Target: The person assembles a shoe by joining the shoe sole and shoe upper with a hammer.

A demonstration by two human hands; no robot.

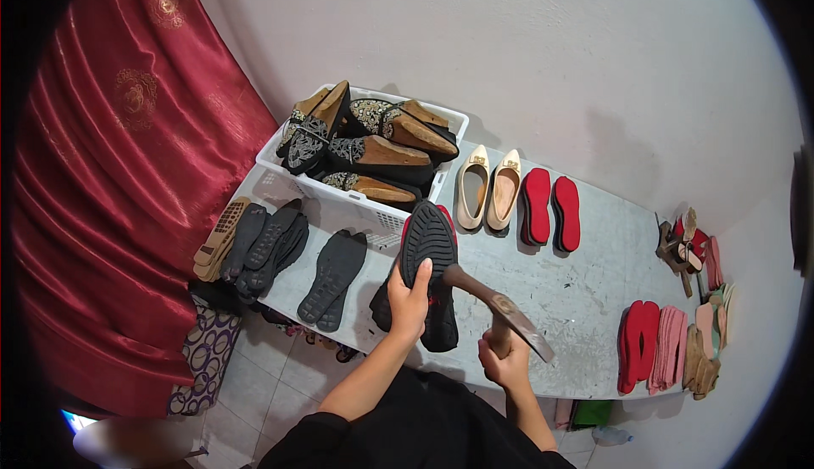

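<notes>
My left hand (pixel 409 304) is closed round a shoe with a ridged black sole (pixel 426 240) turned upward, its thumb lying on the sole. A red edge shows along the shoe's toe. In my right hand (pixel 506 357) is a hammer (pixel 496 301), gripped by its handle. One end of the hammer's head is at the sole's right side; whether they touch I cannot tell. Beneath the held shoe, more black soles (pixel 441 326) lie on the grey table (pixel 543 299), partly hidden by my hand and the shoe.
A white basket (pixel 339 193) holds several shoes on wooden lasts. Black soles (pixel 333 278) and brown soles (pixel 219 236) lie at left. Behind are cream flats (pixel 504 189) and red insoles (pixel 566 214). Red insoles (pixel 638 346), pink pieces (pixel 668 346) and tools (pixel 674 248) sit at right.
</notes>
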